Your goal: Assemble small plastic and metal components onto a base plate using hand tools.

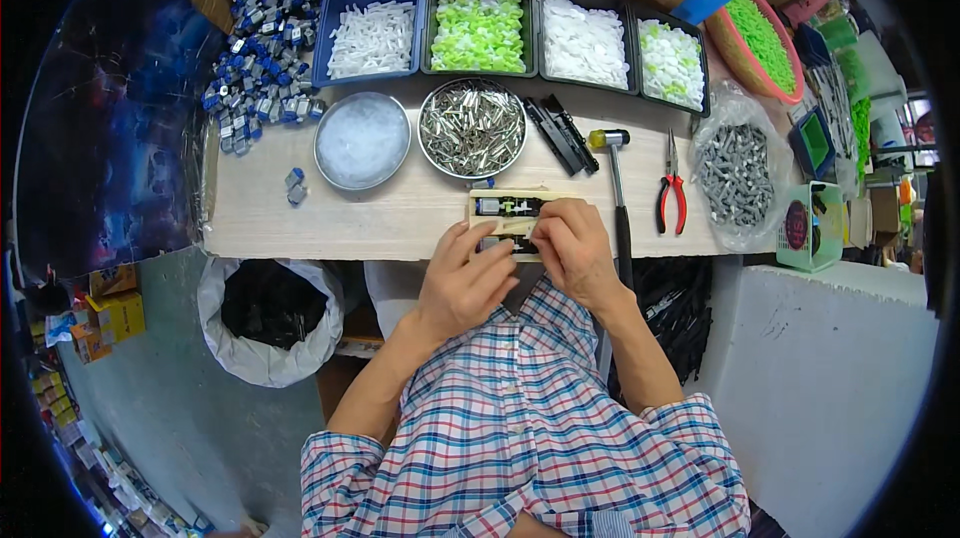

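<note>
A small wooden jig block [492, 222] lies at the near edge of the pale workbench [400, 213], with small black and blue parts seated in its slots. My left hand [465, 283] rests on the block's near left end, fingers curled against it. My right hand [572, 248] covers the block's right end, fingertips pinched on a small dark part in the lower slot; what exactly it grips is hidden. Both forearms come up from a plaid shirt.
Behind the block stand a metal bowl of silvery pins [472, 128], a bowl of clear bits [362, 140], trays of white [372, 38] and green [478, 33] plastic parts, a blue-grey parts heap [265, 48], a hammer [615, 178], red pliers [671, 196], a bag of grey parts [735, 178].
</note>
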{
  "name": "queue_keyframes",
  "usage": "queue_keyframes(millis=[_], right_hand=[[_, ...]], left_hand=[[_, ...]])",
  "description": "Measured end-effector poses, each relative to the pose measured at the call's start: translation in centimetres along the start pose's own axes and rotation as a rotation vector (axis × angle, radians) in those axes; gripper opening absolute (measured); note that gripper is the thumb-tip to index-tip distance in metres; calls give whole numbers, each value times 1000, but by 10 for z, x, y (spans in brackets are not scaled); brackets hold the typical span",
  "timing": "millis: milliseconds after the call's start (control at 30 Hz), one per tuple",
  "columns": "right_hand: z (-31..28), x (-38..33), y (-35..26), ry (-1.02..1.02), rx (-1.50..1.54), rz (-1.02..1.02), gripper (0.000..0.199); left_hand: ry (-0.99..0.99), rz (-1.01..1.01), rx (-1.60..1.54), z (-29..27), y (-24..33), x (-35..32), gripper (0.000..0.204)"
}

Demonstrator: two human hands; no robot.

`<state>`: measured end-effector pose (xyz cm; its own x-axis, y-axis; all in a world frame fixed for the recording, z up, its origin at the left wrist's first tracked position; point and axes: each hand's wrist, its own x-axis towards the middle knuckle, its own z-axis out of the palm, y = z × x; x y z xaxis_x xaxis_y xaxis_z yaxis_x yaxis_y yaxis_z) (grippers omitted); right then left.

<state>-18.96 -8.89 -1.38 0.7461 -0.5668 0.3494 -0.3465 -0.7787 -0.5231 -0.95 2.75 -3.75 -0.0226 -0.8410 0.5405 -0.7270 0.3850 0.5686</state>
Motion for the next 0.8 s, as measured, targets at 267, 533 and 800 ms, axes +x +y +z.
queue_keyframes(millis=[267, 533, 800], right_hand=[[8, -9, -4, -64, -61, -28, 22], [7, -8, -1, -32, 29, 24, 21], [-54, -18, 72, 453, -179, 354, 18]], left_hand=[[-125, 78, 175, 17, -5, -14, 33], [-148, 82, 221, 22, -13, -12, 28], [-154, 161, 246, 27, -8, -8, 30]])
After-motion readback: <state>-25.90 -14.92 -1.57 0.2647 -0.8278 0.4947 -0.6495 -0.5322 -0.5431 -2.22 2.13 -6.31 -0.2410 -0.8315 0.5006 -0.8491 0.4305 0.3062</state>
